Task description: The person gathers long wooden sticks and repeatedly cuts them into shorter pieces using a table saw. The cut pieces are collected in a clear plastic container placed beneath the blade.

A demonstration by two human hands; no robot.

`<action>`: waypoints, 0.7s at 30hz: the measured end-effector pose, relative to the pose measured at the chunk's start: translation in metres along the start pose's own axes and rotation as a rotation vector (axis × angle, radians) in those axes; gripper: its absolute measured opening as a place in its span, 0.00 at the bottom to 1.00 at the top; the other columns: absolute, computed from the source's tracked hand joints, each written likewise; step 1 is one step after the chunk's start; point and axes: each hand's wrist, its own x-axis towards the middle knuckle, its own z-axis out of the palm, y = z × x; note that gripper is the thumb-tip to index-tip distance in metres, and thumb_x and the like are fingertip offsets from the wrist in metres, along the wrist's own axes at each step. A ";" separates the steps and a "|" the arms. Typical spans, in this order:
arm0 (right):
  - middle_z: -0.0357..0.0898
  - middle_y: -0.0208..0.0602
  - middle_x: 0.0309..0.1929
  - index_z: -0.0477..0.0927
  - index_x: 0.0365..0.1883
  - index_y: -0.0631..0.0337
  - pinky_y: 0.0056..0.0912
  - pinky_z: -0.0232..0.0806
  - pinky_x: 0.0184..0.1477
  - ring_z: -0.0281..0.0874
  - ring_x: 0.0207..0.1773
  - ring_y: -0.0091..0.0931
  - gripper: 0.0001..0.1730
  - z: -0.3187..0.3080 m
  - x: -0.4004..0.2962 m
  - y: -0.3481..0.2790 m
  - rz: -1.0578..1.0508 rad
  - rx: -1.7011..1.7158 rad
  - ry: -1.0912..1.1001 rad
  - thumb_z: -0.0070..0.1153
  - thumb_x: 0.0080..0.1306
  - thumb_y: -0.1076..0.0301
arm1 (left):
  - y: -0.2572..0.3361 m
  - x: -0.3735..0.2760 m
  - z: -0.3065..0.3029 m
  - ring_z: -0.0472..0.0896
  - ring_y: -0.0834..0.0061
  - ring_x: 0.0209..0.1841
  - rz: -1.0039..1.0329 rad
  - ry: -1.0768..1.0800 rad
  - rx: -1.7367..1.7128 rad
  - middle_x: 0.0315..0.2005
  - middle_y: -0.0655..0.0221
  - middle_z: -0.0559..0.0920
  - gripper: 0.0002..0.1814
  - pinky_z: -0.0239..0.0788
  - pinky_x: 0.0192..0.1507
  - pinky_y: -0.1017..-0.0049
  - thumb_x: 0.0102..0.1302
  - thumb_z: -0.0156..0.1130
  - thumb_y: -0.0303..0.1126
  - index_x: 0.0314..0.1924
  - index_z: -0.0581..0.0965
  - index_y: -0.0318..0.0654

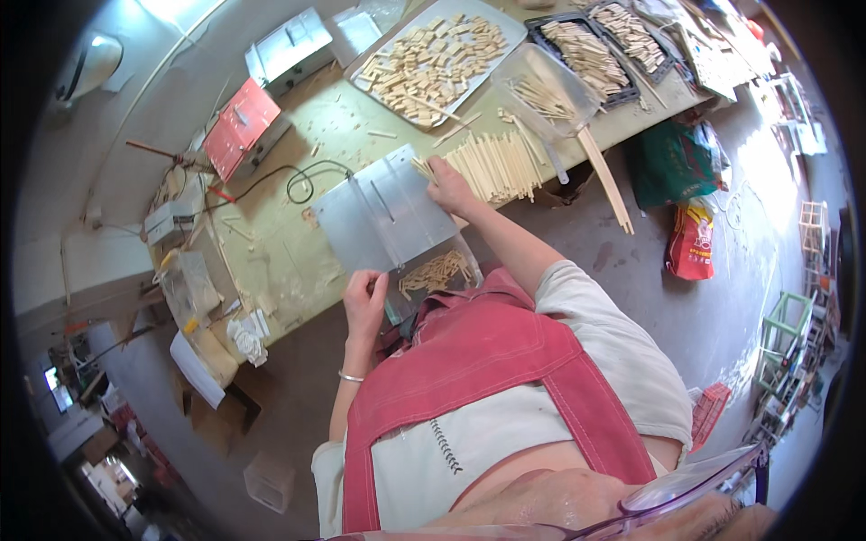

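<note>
My right hand [450, 186] grips a few thin wooden sticks [423, 167] at the far right corner of a slotted sheet-metal machine top [385, 206]. Beside that hand, a row of pale wooden sticks [497, 162] lies side by side on the bench. My left hand [365, 294] is at the near left corner of the metal top, fingers curled in; whether anything is inside them is hidden. Short cut wooden pieces [436, 272] lie in a clear plastic bin [475, 260] below the near edge of the metal top, against my red apron [467, 365].
The green workbench [270, 264] bears a tray [517, 30] of small wooden blocks, a clear plastic box [582, 111] of sticks and black crates [632, 91]. A black cord [291, 169] loops behind the metal top. Left stand red [240, 128] and silver [291, 51] slotted machines. Bags [690, 240] sit right.
</note>
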 end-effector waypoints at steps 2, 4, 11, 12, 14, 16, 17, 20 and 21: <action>0.80 0.59 0.53 0.70 0.59 0.59 0.56 0.71 0.61 0.78 0.59 0.55 0.22 -0.014 0.003 0.009 0.024 0.007 -0.090 0.53 0.66 0.72 | -0.006 -0.007 -0.008 0.77 0.76 0.30 -0.026 0.013 0.012 0.30 0.67 0.79 0.09 0.70 0.35 0.74 0.73 0.69 0.31 0.37 0.82 0.32; 0.75 0.62 0.63 0.70 0.67 0.60 0.54 0.67 0.68 0.75 0.66 0.55 0.28 -0.046 0.007 0.015 0.132 0.091 -0.125 0.55 0.68 0.69 | -0.016 -0.020 -0.016 0.76 0.77 0.30 -0.058 0.044 0.021 0.29 0.68 0.78 0.09 0.69 0.35 0.74 0.73 0.69 0.31 0.37 0.82 0.32; 0.76 0.63 0.66 0.71 0.69 0.67 0.50 0.62 0.76 0.72 0.71 0.53 0.31 -0.231 0.083 0.058 -0.010 -0.232 0.215 0.51 0.68 0.69 | -0.057 -0.066 -0.038 0.73 0.81 0.29 -0.215 0.164 0.030 0.29 0.72 0.78 0.11 0.67 0.34 0.74 0.74 0.69 0.32 0.36 0.81 0.33; 0.77 0.61 0.66 0.72 0.68 0.67 0.49 0.61 0.76 0.72 0.71 0.52 0.30 -0.253 0.090 0.069 0.010 -0.293 0.237 0.52 0.67 0.69 | -0.060 -0.067 -0.038 0.72 0.81 0.29 -0.187 0.162 0.012 0.29 0.72 0.78 0.10 0.66 0.33 0.75 0.74 0.69 0.32 0.36 0.81 0.33; 0.78 0.57 0.65 0.72 0.70 0.62 0.48 0.63 0.74 0.74 0.70 0.50 0.31 -0.291 0.104 0.100 -0.095 -0.427 0.238 0.57 0.68 0.65 | -0.053 -0.065 -0.038 0.73 0.81 0.29 -0.181 0.149 0.022 0.29 0.72 0.78 0.10 0.67 0.33 0.75 0.74 0.69 0.32 0.36 0.81 0.33; 0.79 0.54 0.64 0.73 0.68 0.59 0.48 0.65 0.72 0.74 0.70 0.47 0.31 -0.280 0.095 0.073 -0.106 -0.666 0.412 0.61 0.67 0.62 | -0.049 -0.075 -0.038 0.74 0.81 0.30 -0.206 0.156 0.041 0.30 0.71 0.78 0.10 0.68 0.34 0.74 0.74 0.69 0.32 0.37 0.81 0.33; 0.79 0.52 0.64 0.73 0.68 0.57 0.47 0.65 0.70 0.74 0.69 0.46 0.31 -0.274 0.086 0.057 -0.109 -0.788 0.508 0.63 0.67 0.61 | -0.048 -0.077 -0.036 0.75 0.81 0.30 -0.218 0.156 0.045 0.30 0.71 0.78 0.10 0.68 0.34 0.74 0.74 0.69 0.32 0.37 0.81 0.33; 0.86 0.46 0.51 0.84 0.53 0.56 0.52 0.75 0.55 0.85 0.55 0.44 0.22 -0.232 0.063 0.046 -0.035 -0.411 0.361 0.65 0.66 0.52 | -0.054 -0.082 -0.032 0.76 0.79 0.31 -0.234 0.138 0.058 0.30 0.69 0.78 0.10 0.70 0.35 0.74 0.74 0.69 0.32 0.37 0.81 0.33; 0.87 0.47 0.48 0.85 0.50 0.57 0.53 0.76 0.53 0.86 0.51 0.45 0.22 -0.207 0.050 0.052 0.018 -0.399 0.225 0.64 0.67 0.50 | -0.055 -0.081 -0.031 0.77 0.78 0.31 -0.234 0.129 0.063 0.30 0.69 0.79 0.10 0.70 0.35 0.73 0.74 0.69 0.32 0.37 0.81 0.33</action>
